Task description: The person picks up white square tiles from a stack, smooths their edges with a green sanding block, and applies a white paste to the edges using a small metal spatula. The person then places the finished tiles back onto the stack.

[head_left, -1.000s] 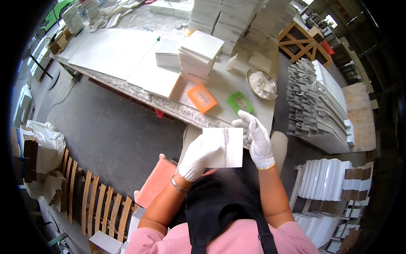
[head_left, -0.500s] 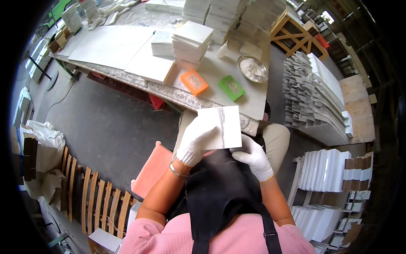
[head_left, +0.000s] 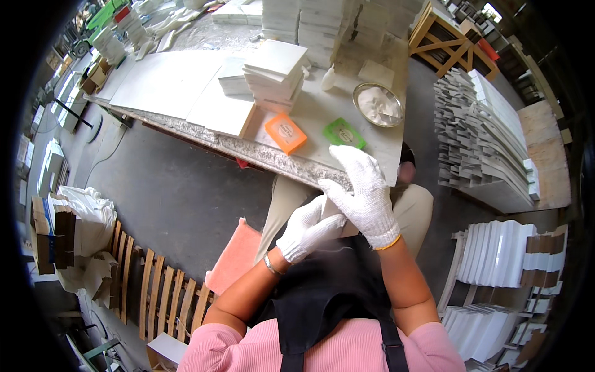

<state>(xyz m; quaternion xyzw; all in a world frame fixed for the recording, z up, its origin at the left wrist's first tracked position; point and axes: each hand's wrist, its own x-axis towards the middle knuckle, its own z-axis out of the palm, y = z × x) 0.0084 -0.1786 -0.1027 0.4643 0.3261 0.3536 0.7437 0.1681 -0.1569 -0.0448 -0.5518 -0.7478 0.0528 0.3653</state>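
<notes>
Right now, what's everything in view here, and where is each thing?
Worktable: one, grey stone edge, ahead.
Tile stack: one, white, on table.
Orange pad: one, table front.
Green pad: one, beside the orange.
Metal dish: one, silver, table right.
Slab rows: many, white, right.
Cushion: one, pink, floor.
Small tile: one, white, mostly hidden between hands.
Left hand: white glove, under tile.
Right hand: white glove, over tile.

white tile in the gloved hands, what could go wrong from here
1. The white tile is held in the air over the lap, almost hidden under the right hand and left hand; in knit gloves it might slip and chip.
2. The stack of tiles on the stone table leans unevenly and could slide if bumped.
</notes>
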